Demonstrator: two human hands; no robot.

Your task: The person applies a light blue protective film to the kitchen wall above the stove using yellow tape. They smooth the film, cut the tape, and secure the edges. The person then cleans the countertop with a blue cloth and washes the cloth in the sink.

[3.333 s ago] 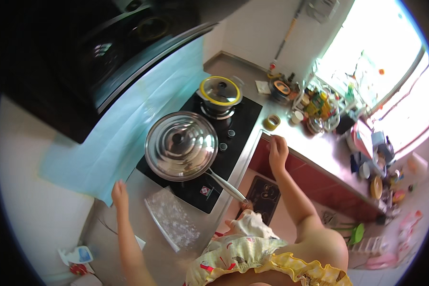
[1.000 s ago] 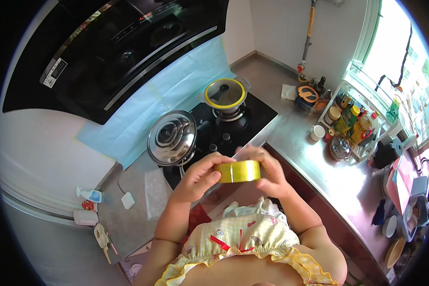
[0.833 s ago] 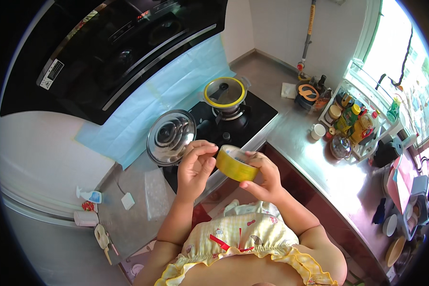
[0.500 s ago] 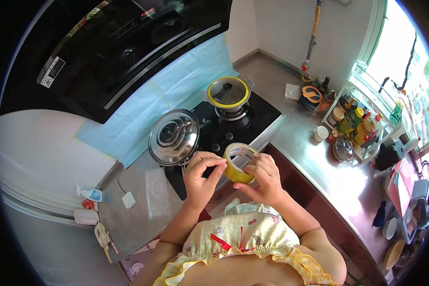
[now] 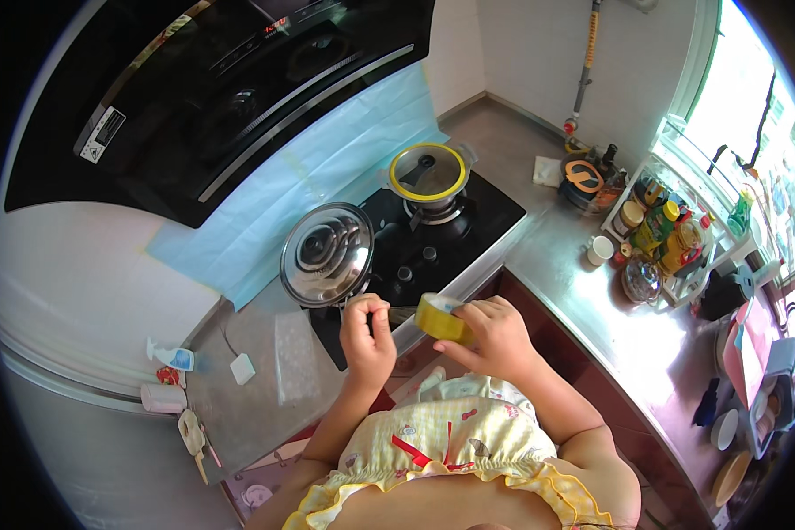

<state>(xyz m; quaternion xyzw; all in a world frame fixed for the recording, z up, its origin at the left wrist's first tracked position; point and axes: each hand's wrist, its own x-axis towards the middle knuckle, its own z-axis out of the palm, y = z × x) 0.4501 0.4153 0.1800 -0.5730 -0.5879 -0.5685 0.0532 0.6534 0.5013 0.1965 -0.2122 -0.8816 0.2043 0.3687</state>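
Note:
My right hand [image 5: 495, 336] grips a roll of yellow packing tape [image 5: 443, 320], fingers over its rim and thumb below. The roll is tilted so that its outer side faces me. My left hand [image 5: 367, 337] is closed in a pinch to the left of the roll, a short gap away. A thin see-through strip of tape [image 5: 404, 314] runs between the roll and my left fingers, which hold its loose end. Both hands are in the air before the front edge of the black gas hob [image 5: 433, 247].
On the hob stand a pan with a domed steel lid [image 5: 327, 254] and a pot with a yellow-rimmed glass lid [image 5: 428, 172]. A white cup [image 5: 600, 251] and a rack of bottles [image 5: 671, 230] stand on the right counter. A spray bottle [image 5: 171, 357] is at the left.
My left hand has drawn away from the roll to the left, pulling out a short strip. In my right hand the roll has turned, and its opening shows less.

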